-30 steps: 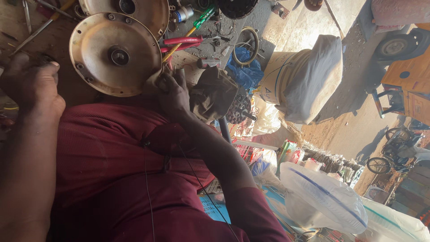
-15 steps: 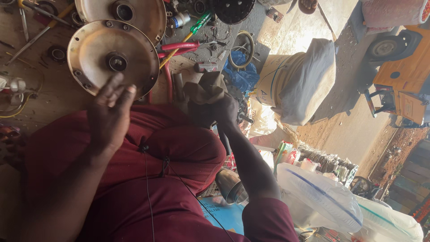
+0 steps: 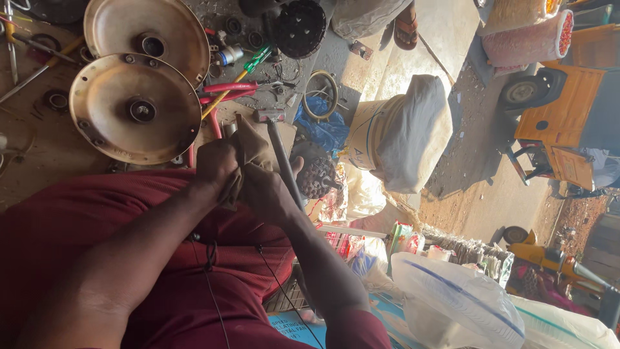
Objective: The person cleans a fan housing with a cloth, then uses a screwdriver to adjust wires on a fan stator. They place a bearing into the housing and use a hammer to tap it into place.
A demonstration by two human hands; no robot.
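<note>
My left hand (image 3: 216,165) and my right hand (image 3: 268,187) meet over my red-clad lap, both closed on a crumpled brown cloth (image 3: 248,145). The cloth sticks out between the two hands. Just beyond them a hammer (image 3: 279,139) with a metal handle lies on the ground, its handle running past my right hand. A round tan metal disc (image 3: 135,106) with a centre hub lies close to my left hand.
A second metal disc (image 3: 145,35), red-handled pliers (image 3: 229,87), a green screwdriver (image 3: 258,58) and small parts litter the ground. A dark toothed round part (image 3: 316,178) sits beside my right hand. A white sack (image 3: 400,132), plastic bags (image 3: 452,297) and an orange vehicle (image 3: 562,110) lie further off.
My left hand came from the far left, open in the air half a second ago, across to the right hand and closed on the cloth. The view has shifted.
</note>
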